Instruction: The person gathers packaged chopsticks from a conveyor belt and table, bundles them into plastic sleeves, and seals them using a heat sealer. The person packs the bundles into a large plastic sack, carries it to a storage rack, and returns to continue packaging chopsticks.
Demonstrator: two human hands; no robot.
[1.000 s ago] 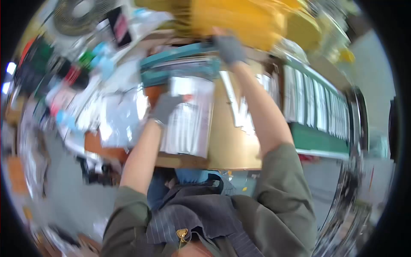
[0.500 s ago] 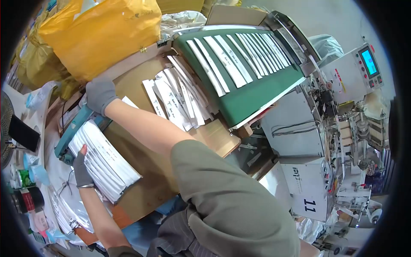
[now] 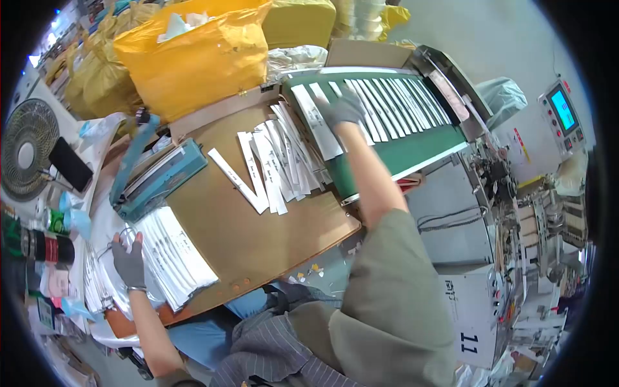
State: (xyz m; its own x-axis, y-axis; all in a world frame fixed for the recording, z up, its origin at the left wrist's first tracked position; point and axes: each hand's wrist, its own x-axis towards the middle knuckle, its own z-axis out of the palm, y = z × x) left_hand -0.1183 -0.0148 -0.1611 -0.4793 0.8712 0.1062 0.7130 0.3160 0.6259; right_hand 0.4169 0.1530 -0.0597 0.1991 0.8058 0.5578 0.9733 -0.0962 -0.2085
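Note:
My left hand (image 3: 129, 261), in a grey glove with bare fingertips, lies at the left side of a stack of long white printed packets (image 3: 177, 258). Its thumb and finger are apart, with a thin dark tie (image 3: 129, 231) at their tips. Whether they touch the tie is unclear. My right hand (image 3: 345, 111), gloved too and smeared by motion, is over white strips (image 3: 314, 122) on a green conveyor belt (image 3: 364, 169). Its fingers cannot be made out. Behind the stack stands a blue-green bag sealer (image 3: 167, 184) with its arm (image 3: 132, 161) raised.
Loose white strips (image 3: 277, 155) lie heaped on the brown cardboard-topped table (image 3: 251, 242). A large yellow bag (image 3: 200, 58) stands behind. At left are a fan (image 3: 29, 145) and a phone (image 3: 69, 164); at right, a machine with a lit panel (image 3: 562, 109).
My right hand has left the sealer and swung right over the belt; the sealer's arm has risen. The packet stack now lies clear of the sealer, with my left hand beside it.

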